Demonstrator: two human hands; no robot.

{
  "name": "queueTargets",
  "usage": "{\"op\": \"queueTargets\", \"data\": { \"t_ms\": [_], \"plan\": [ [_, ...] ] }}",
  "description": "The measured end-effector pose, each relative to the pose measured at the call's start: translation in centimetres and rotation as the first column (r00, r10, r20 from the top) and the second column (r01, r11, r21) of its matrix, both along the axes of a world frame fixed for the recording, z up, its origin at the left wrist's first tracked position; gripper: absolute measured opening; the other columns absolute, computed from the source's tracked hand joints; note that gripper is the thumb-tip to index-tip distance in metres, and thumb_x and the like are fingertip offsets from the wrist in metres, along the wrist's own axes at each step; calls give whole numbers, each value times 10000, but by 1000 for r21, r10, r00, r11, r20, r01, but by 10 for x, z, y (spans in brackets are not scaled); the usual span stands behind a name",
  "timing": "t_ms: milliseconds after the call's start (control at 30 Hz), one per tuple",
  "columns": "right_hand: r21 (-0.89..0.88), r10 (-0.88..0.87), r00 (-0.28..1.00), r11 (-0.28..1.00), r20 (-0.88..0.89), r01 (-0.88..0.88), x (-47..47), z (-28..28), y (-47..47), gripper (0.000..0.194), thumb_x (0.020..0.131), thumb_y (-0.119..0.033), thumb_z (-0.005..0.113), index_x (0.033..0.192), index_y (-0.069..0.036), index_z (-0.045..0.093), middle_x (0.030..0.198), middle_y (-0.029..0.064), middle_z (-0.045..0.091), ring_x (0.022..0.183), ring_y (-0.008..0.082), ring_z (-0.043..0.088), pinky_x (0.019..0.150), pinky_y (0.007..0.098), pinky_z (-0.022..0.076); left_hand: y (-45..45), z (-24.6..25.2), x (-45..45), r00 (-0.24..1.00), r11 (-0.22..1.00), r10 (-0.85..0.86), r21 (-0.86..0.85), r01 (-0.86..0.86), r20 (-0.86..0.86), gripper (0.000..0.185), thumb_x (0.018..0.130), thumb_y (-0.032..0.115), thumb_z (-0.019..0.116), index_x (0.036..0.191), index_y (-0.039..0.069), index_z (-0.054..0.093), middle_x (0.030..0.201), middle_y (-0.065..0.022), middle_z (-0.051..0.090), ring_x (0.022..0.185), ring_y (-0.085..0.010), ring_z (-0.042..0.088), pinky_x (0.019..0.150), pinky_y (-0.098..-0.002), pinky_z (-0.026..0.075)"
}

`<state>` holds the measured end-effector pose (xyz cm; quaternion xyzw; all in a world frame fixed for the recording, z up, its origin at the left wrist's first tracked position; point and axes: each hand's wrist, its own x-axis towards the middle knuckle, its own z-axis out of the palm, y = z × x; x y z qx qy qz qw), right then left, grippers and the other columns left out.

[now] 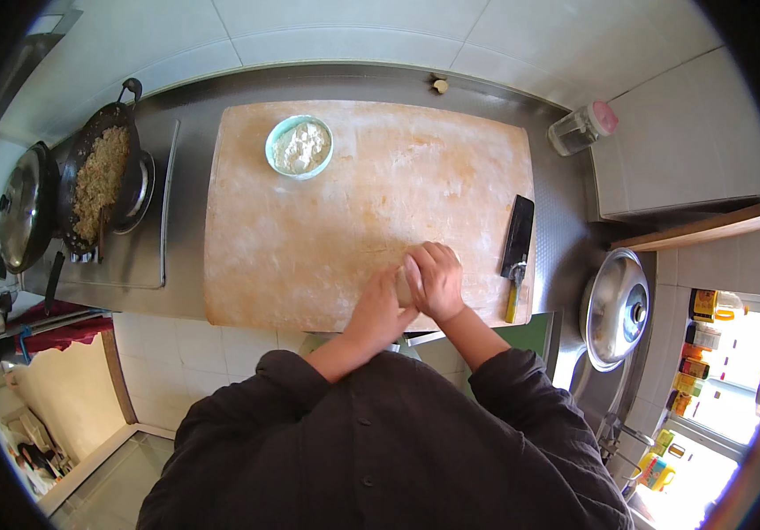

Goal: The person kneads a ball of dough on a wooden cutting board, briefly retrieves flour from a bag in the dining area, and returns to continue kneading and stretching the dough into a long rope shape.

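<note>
A pale lump of dough (404, 286) sits between my two hands near the front edge of a floured wooden board (353, 218). My left hand (375, 306) cups its left side. My right hand (437, 281) wraps over the right side with fingers curled, and the two hands hide most of the dough. On the board's upper left stands a light green bowl (300, 175) containing white flour (302, 147). A cleaver (518, 238) with a black blade and a yellowish handle lies along the right edge of the board.
On the left, a wok (129, 169) of minced filling sits on the stove, beside a lid (29, 209). A jar with a pink cap (579, 130) lies at the back right. Further right is a domed steel lid (618, 311). Against the wall rests a small round object (441, 86).
</note>
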<state>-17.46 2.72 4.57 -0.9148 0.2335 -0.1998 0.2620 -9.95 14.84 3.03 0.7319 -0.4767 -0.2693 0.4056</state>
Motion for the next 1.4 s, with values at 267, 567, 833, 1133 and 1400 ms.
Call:
{"op": "queueTargets", "data": {
  "t_ms": [267, 567, 833, 1133, 1400],
  "plan": [
    [-153, 117, 993, 981, -7, -117, 31, -50, -24, 161, 752, -240, 567, 783, -82, 584, 810, 87, 564, 786, 277, 529, 750, 386, 408, -28, -27, 27, 971, 927, -107, 375, 19, 215, 464, 755, 205, 632, 1121, -8, 439, 949, -226, 589, 862, -406, 570, 709, -463, 471],
    [55, -19, 962, 998, -274, 36, 107, -58, -57, 283, 779, -348, 610, 838, -73, 632, 857, 126, 624, 884, 277, 584, 787, 402, 464, -63, -33, 77, 847, 844, 340, 530, -82, -409, 559, 812, 340, 623, 1148, -54, 411, 915, -223, 627, 619, -332, 650, 416, -371, 524],
    [724, 320, 947, 661, -33, -198, 43, -31, -127, 512, 894, -475, 478, 1049, -16, 645, 985, 135, 658, 909, 214, 599, 857, 315, 455, -9, -38, -7, 653, 917, 231, -64, -394, -721, 623, 816, 169, 654, 1309, 9, 308, 1179, -187, 506, 1130, -280, 495, 953, -354, 393],
    [108, -42, 995, 994, 85, 33, 19, -1, 46, 179, 835, -200, 522, 848, -43, 609, 839, 127, 613, 802, 315, 577, 724, 406, 449, 38, -8, 17, 993, 987, 90, -125, -99, -72, 597, 799, 97, 622, 1306, 0, 323, 1251, -240, 429, 1171, -380, 437, 986, -409, 356],
    [-14, -37, 999, 999, 21, 37, 90, -54, 17, 144, 815, -220, 525, 787, -90, 581, 788, 83, 579, 778, 280, 548, 711, 409, 422, 9, -49, 64, 945, 907, 279, 275, -318, 173, 467, 826, 166, 540, 1214, -47, 391, 991, -277, 578, 838, -428, 589, 708, -498, 467]
  ]
}}
